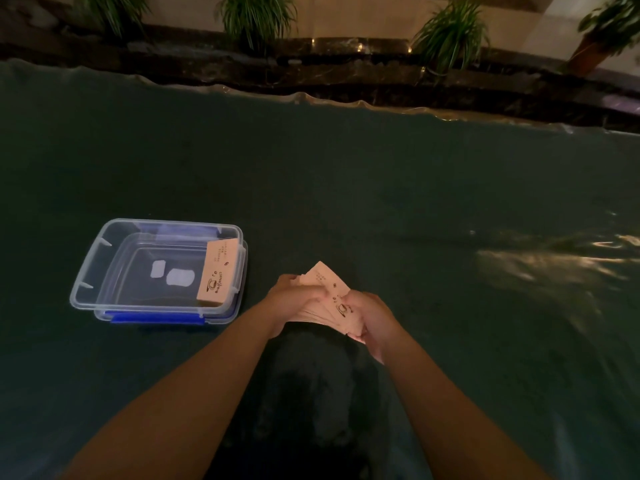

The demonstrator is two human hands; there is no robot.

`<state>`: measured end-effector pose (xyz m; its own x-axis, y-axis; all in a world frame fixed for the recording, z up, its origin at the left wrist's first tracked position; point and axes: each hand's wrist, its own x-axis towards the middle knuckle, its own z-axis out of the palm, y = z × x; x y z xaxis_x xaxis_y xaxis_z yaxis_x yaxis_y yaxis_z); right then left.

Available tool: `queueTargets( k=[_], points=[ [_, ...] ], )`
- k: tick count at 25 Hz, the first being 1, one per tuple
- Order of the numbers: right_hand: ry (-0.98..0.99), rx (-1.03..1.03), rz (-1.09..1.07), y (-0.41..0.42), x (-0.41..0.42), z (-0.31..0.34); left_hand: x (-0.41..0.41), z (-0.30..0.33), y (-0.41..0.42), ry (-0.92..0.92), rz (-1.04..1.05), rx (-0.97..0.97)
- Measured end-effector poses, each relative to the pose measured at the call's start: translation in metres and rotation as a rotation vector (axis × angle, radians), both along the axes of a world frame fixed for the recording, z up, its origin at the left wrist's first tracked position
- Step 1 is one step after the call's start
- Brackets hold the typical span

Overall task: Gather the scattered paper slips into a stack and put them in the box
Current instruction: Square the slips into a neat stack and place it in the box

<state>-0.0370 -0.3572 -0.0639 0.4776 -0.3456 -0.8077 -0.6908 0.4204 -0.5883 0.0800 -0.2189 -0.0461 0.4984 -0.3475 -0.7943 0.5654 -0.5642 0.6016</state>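
Note:
Both hands hold a fanned bunch of pale pink paper slips [329, 295] printed with a coffee-cup drawing, just above the dark green table. My left hand [294, 296] grips the bunch from the left, my right hand [370, 315] from the right and below. A clear plastic box [104, 268] with a blue latch stands to the left of my hands. Inside it, a stack of the same slips [219, 271] leans against the right wall.
The dark green table cover [381, 188] stretches wide on all sides, with a wavy far edge. Beyond it runs a dark stone ledge [311, 64] with several potted green plants. Light glares off the cover at the right.

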Motion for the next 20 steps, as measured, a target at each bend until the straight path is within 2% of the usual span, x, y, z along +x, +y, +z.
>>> queueTargets(
  k=[6, 10, 13, 16, 20],
  points=[
    [-0.138, 0.226, -0.036, 0.02, -0.047, -0.004, -0.007, 0.004, 0.03, 0.023, 0.046, -0.161],
    [-0.18, 0.305, 0.023, 0.038, -0.055, 0.009, -0.025, 0.01, 0.038, -0.022, 0.228, -0.218],
    [-0.23, 0.365, 0.072, 0.048, -0.057, 0.014, -0.041, 0.011, 0.044, 0.019, 0.32, -0.256],
    [-0.272, 0.359, 0.119, 0.054, -0.052, 0.019, -0.053, 0.024, 0.048, 0.102, 0.225, -0.286],
    [-0.25, 0.114, 0.313, 0.055, -0.042, 0.03, -0.051, 0.023, 0.061, 0.115, 0.024, -0.303]
  ],
)
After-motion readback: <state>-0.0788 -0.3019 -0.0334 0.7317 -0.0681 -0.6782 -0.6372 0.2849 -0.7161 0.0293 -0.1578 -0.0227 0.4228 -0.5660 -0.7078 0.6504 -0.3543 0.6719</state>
